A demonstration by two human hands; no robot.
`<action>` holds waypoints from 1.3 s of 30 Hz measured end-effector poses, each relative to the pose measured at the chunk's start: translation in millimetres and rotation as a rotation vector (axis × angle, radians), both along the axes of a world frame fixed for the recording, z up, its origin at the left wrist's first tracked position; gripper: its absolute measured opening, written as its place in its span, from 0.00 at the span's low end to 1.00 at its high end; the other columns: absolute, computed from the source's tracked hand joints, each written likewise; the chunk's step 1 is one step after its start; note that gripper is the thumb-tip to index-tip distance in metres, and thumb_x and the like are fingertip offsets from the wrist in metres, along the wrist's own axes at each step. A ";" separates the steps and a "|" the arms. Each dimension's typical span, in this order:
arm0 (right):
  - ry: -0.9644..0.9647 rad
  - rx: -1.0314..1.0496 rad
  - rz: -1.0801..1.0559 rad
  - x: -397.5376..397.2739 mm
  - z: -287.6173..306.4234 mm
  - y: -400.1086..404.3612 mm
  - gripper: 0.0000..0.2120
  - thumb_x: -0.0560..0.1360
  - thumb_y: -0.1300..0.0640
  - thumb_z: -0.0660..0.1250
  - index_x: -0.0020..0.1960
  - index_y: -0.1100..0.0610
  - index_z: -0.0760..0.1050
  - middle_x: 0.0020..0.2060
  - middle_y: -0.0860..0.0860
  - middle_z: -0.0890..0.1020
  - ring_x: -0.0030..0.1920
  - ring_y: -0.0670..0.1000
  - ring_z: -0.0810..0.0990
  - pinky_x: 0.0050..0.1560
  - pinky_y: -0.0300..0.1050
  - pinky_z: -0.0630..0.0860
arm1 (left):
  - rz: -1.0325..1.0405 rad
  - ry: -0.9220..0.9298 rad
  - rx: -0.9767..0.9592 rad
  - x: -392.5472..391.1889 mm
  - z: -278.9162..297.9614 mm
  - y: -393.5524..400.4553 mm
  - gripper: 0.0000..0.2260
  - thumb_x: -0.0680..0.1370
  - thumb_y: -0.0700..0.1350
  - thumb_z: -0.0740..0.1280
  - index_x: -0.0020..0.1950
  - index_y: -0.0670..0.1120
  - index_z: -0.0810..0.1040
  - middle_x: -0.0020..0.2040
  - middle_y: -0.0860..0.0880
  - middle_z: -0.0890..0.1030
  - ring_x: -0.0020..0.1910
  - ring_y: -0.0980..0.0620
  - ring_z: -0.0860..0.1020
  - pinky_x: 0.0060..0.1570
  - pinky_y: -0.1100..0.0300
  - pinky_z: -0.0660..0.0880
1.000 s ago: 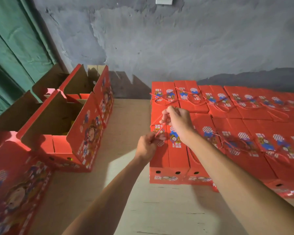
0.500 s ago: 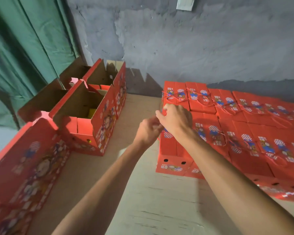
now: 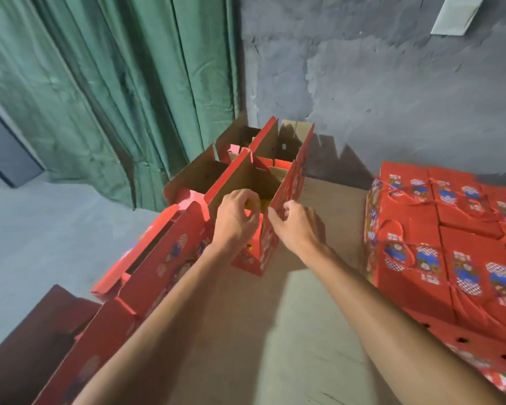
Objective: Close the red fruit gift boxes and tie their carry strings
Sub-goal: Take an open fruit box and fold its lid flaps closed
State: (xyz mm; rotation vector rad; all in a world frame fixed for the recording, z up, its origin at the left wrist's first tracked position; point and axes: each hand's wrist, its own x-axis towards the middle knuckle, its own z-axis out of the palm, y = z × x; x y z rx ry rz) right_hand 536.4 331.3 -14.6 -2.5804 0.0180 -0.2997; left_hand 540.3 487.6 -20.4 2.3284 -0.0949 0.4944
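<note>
The open red box (image 3: pixel 260 247) stood upright on the surface (image 3: pixel 275 331), its mouth facing up and its long axis running away from the person toward the wall (image 3: pixel 392 97). The left hand (image 3: pixel 235 220) curled over the near end of its brown inner flap, gripping it; the right hand (image 3: pixel 297 226) pinched the printed right side flap. More open boxes (image 3: pixel 275 147) stood behind. Closed, tied boxes (image 3: pixel 450 244) lay packed together well to the right.
</note>
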 end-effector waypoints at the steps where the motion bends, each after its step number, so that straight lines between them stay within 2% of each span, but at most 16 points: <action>1: 0.018 0.013 0.000 7.0 -4.1 8.8 0.23 0.78 0.34 0.62 0.56 0.53 0.79 0.51 0.54 0.85 0.51 0.59 0.83 0.44 0.47 0.72 | 0.030 0.017 0.029 9.9 -1.9 7.5 0.11 0.81 0.46 0.67 0.62 0.49 0.81 0.65 0.50 0.80 0.67 0.49 0.74 0.68 0.49 0.74; 4: 0.100 0.058 -0.025 31.2 -17.8 29.3 0.22 0.77 0.35 0.62 0.55 0.54 0.77 0.52 0.55 0.84 0.51 0.58 0.83 0.44 0.48 0.73 | 0.113 0.124 0.132 38.9 -9.0 18.0 0.19 0.81 0.47 0.66 0.72 0.47 0.74 0.73 0.47 0.74 0.75 0.46 0.68 0.76 0.44 0.64; 6: 0.145 0.096 -0.064 46.8 -26.7 37.5 0.22 0.77 0.37 0.63 0.57 0.55 0.75 0.54 0.56 0.83 0.53 0.60 0.82 0.45 0.49 0.72 | 0.143 0.170 0.185 55.3 -14.2 19.6 0.22 0.80 0.48 0.65 0.74 0.46 0.70 0.75 0.46 0.71 0.76 0.45 0.65 0.77 0.46 0.60; 9: 0.210 0.126 -0.108 63.4 -37.3 47.2 0.27 0.80 0.42 0.61 0.72 0.59 0.69 0.65 0.59 0.79 0.62 0.62 0.80 0.49 0.50 0.73 | 0.166 0.187 0.121 73.5 -20.1 22.8 0.23 0.80 0.47 0.65 0.75 0.45 0.68 0.73 0.44 0.73 0.73 0.44 0.68 0.72 0.46 0.68; 11: 0.290 0.199 -0.107 68.9 -39.4 52.2 0.32 0.82 0.46 0.58 0.80 0.60 0.58 0.73 0.61 0.72 0.69 0.63 0.74 0.62 0.55 0.74 | 0.178 0.160 0.112 80.6 -22.9 25.2 0.22 0.80 0.45 0.65 0.73 0.45 0.68 0.69 0.44 0.75 0.67 0.44 0.72 0.65 0.47 0.74; 12: 0.321 0.229 -0.111 71.0 -39.6 53.3 0.32 0.82 0.48 0.57 0.81 0.60 0.54 0.75 0.61 0.69 0.71 0.63 0.73 0.65 0.56 0.73 | 0.185 0.154 0.111 83.0 -23.0 25.7 0.21 0.79 0.44 0.65 0.73 0.45 0.68 0.68 0.44 0.76 0.63 0.44 0.75 0.59 0.48 0.77; 14: 0.359 0.258 -0.134 72.7 -36.9 52.8 0.32 0.82 0.52 0.59 0.82 0.61 0.52 0.75 0.60 0.69 0.71 0.63 0.73 0.66 0.56 0.74 | 0.213 0.172 0.112 87.5 -21.0 27.7 0.20 0.79 0.39 0.64 0.71 0.45 0.68 0.64 0.43 0.77 0.56 0.42 0.78 0.51 0.49 0.79; 17: 0.346 0.281 -0.132 69.5 -31.3 50.0 0.27 0.81 0.60 0.60 0.78 0.64 0.59 0.72 0.63 0.72 0.69 0.64 0.75 0.63 0.52 0.74 | 0.245 0.280 0.117 91.4 -15.0 33.2 0.19 0.76 0.32 0.61 0.66 0.42 0.75 0.57 0.40 0.81 0.52 0.38 0.80 0.51 0.45 0.81; 21: 0.353 0.268 -0.123 51.4 -22.8 44.2 0.24 0.83 0.60 0.57 0.78 0.63 0.60 0.72 0.61 0.73 0.69 0.62 0.75 0.59 0.48 0.74 | 0.260 0.332 -0.010 78.0 -0.6 34.3 0.23 0.72 0.29 0.59 0.63 0.43 0.82 0.54 0.39 0.83 0.49 0.37 0.82 0.50 0.45 0.82; 26: 0.348 0.316 -0.143 -7.9 -3.0 24.6 0.23 0.84 0.57 0.57 0.78 0.60 0.61 0.71 0.60 0.74 0.66 0.62 0.77 0.58 0.51 0.77 | 0.222 0.322 -0.056 22.9 17.8 27.5 0.26 0.72 0.29 0.61 0.67 0.45 0.81 0.58 0.42 0.84 0.52 0.42 0.83 0.48 0.53 0.82; 29: 0.327 0.359 -0.154 -65.6 9.4 9.8 0.23 0.84 0.56 0.58 0.78 0.58 0.61 0.73 0.59 0.72 0.69 0.61 0.75 0.63 0.51 0.75 | 0.185 0.322 -0.092 -28.6 27.9 20.8 0.28 0.71 0.29 0.60 0.67 0.46 0.81 0.58 0.43 0.84 0.54 0.42 0.83 0.50 0.51 0.82; 32: 0.310 0.372 -0.160 -128.5 17.8 -9.4 0.24 0.83 0.56 0.58 0.78 0.57 0.62 0.72 0.61 0.73 0.69 0.62 0.76 0.62 0.49 0.74 | 0.129 0.294 -0.108 -89.4 39.6 10.5 0.27 0.68 0.32 0.59 0.61 0.50 0.84 0.49 0.45 0.85 0.48 0.40 0.83 0.45 0.53 0.82; 34: 0.315 0.379 -0.188 -169.1 21.8 -22.1 0.25 0.83 0.56 0.58 0.79 0.57 0.61 0.72 0.61 0.73 0.68 0.61 0.76 0.61 0.46 0.73 | 0.100 0.296 -0.106 -125.5 44.8 2.5 0.27 0.66 0.34 0.59 0.57 0.51 0.85 0.43 0.46 0.84 0.42 0.40 0.82 0.44 0.51 0.82; 37: 0.316 0.409 -0.205 -225.7 29.0 -38.4 0.24 0.84 0.56 0.57 0.78 0.57 0.61 0.70 0.61 0.73 0.66 0.61 0.77 0.61 0.50 0.76 | 0.055 0.295 -0.121 -172.5 50.8 -10.2 0.26 0.66 0.33 0.59 0.55 0.51 0.87 0.40 0.46 0.85 0.39 0.42 0.82 0.40 0.52 0.81; 39: 0.317 0.442 -0.212 -262.8 31.3 -51.9 0.24 0.84 0.56 0.57 0.79 0.58 0.60 0.71 0.59 0.72 0.67 0.60 0.76 0.61 0.49 0.75 | 0.010 0.282 -0.114 -203.2 50.7 -21.4 0.24 0.65 0.35 0.59 0.52 0.49 0.87 0.40 0.42 0.85 0.39 0.40 0.82 0.40 0.49 0.83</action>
